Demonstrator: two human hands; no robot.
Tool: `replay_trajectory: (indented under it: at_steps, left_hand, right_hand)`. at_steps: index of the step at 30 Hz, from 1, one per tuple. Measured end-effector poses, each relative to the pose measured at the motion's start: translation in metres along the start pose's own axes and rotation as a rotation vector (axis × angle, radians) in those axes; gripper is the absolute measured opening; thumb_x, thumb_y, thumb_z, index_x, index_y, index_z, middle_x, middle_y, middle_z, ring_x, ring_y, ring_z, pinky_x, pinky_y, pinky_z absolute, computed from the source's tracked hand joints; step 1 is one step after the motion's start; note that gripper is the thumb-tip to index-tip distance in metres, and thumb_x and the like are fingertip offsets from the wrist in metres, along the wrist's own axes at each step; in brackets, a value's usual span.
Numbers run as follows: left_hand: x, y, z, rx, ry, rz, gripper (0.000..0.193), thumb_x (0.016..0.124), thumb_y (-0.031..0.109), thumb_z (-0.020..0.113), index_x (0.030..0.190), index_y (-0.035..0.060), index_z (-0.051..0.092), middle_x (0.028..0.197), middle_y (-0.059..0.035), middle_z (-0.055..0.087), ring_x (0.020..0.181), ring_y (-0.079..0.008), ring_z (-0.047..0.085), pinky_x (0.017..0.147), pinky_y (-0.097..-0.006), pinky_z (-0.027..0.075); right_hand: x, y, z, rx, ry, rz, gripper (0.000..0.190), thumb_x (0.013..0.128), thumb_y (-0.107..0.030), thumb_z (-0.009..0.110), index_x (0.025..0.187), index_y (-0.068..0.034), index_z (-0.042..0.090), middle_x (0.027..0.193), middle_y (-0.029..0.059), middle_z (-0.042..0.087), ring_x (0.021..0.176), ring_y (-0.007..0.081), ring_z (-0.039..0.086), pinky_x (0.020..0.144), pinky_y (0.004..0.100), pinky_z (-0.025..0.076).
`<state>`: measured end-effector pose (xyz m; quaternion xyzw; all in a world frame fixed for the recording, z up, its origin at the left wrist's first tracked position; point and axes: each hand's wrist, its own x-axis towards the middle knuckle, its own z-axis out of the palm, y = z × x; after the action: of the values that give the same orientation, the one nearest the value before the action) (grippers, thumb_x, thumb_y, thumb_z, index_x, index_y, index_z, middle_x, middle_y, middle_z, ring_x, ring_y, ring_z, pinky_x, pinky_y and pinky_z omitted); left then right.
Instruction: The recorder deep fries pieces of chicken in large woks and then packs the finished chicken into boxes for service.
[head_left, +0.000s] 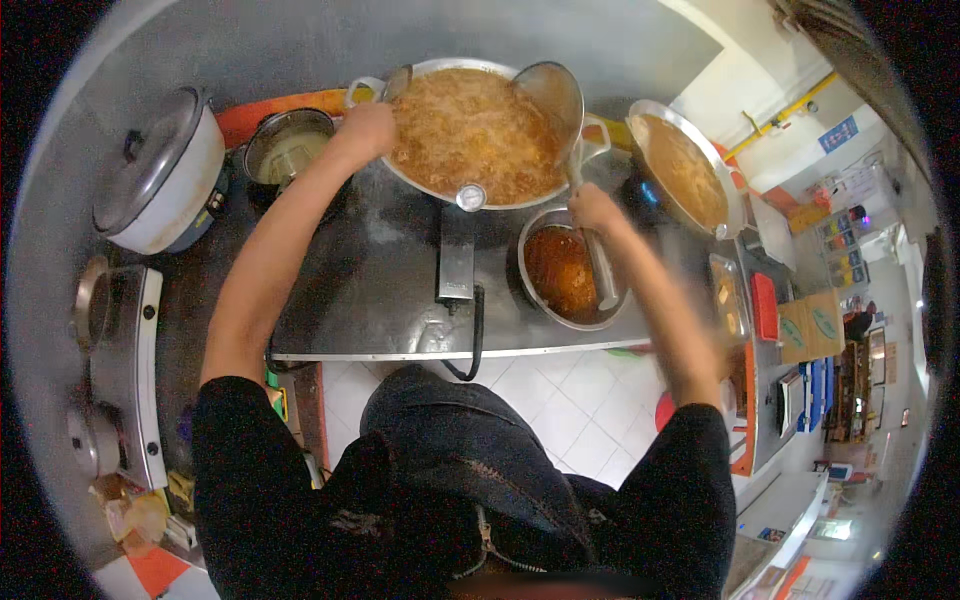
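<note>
A wide metal pan (390, 166) full of bubbling brown-orange liquid stands on the counter before me. At its left rim my left hand (367, 131) is closed around a utensil (397, 81) with a dark, rounded head; my fist hides most of its handle. My right hand (592, 206) grips the long handle of a round mesh skimmer (551, 90). The skimmer's head leans into the right side of the pan, partly over the liquid. Its handle end reaches back above a pot of reddish-brown liquid (559, 270). A dial thermometer (471, 196) sits at the pan's near rim.
Left of the pan are a small dark pot (289, 146) with pale contents and a large lidded white pot (161, 180). Another pan of brown liquid (686, 172) stands at the right, above a blue flame (649, 192). A metal burner control box (455, 262) lies near the counter's front edge.
</note>
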<state>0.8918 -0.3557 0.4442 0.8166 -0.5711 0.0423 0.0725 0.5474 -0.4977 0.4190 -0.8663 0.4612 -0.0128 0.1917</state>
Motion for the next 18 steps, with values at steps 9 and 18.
replay_trajectory:
  at_steps: [9,18]
  left_hand:
    - [0.039,0.011,0.011,0.293,-0.379,0.392,0.014,0.062,0.005,0.057,0.071,-0.0001,0.067,0.072,-0.0211,0.063,0.074,-0.0308,0.064,0.064,-0.0389,0.050]
    - [0.073,0.011,0.081,-0.194,-0.327,0.149,0.009,0.057,0.003,0.057,0.060,-0.0025,0.063,0.061,-0.0220,0.060,0.060,-0.0300,0.064,0.057,-0.0376,0.049]
  right_hand:
    - [-0.023,-0.087,0.005,0.822,-0.213,0.317,0.034,0.091,-0.032,0.042,0.097,0.001,0.043,0.057,0.0055,0.047,0.041,0.0134,0.046,0.039,0.0273,0.044]
    - [-0.002,-0.101,0.028,1.212,-0.325,0.483,0.012,0.087,-0.006,0.031,0.084,0.000,0.041,0.056,0.0023,0.043,0.042,0.0107,0.042,0.041,0.0262,0.040]
